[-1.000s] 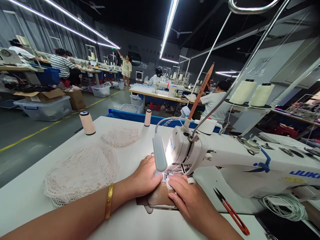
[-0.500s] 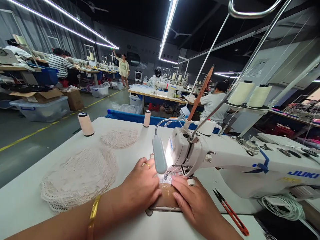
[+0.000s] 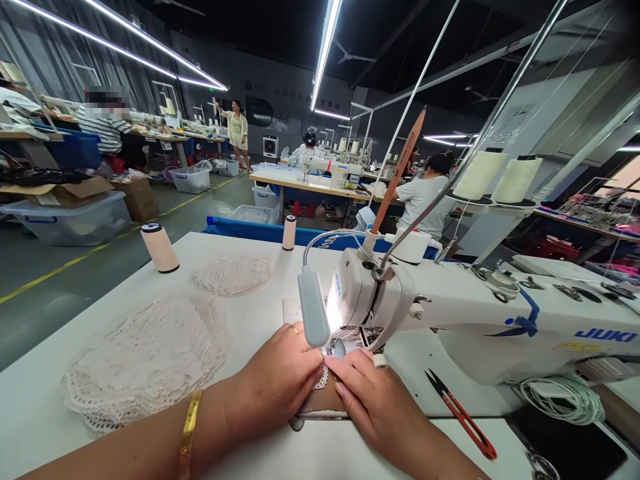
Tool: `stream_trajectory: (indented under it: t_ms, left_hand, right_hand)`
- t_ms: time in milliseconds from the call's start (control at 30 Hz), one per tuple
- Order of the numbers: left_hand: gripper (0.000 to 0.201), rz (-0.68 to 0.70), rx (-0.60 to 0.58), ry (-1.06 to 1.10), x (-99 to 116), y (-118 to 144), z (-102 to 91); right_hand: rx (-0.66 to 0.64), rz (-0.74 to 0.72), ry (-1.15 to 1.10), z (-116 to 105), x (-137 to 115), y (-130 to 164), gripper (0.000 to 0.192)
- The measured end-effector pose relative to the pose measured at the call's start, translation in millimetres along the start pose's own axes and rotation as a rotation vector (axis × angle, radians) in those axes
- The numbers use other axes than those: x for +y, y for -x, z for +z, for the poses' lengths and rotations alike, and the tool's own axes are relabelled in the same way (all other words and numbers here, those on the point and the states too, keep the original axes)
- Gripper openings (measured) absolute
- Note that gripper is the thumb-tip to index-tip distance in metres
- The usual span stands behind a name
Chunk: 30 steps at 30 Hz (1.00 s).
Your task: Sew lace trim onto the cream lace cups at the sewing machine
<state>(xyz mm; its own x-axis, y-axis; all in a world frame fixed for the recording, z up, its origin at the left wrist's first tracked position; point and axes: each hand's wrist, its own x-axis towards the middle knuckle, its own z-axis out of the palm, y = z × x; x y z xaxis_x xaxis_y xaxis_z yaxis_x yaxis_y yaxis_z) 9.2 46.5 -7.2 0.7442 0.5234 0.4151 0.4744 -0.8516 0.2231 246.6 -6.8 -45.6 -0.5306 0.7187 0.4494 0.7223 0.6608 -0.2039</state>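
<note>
Nearer now: brown fabric piece point(image 3: 320, 405), lace-edged.

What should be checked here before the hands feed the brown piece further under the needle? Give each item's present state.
1. Left hand flat on the brown piece: ok, the palm presses it to the table.
2. Right hand on the piece beside the presser foot: ok, it lies flat.
3. Fingertips away from the needle: cannot tell, the machine lamp and its glare hide the needle.
4. Lace trim lined up on the piece: cannot tell, only a small bit shows between the hands.
5. Red thread snips off the feeding path: ok, they lie to the right of the right hand.
6. Stack of lace pieces apart from the work: ok, it lies to the left, untouched.
</note>
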Motion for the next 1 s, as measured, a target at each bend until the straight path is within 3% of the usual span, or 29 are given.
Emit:
stream_trajectory:
  t_ms: [167, 1000]
  left_hand:
    - [0.024, 0.039, -0.005, 0.082, -1.3, 1.2, 1.0]
    - [0.019, 0.054, -0.064, 0.051, -1.3, 7.2, 5.9]
  right_hand:
    - [-0.033, 0.052, 0.044, -2.8, -1.6, -2.8, 0.03]
    - [-0.034, 0.086, 0.058, -4.4, 1.0, -2.3, 0.028]
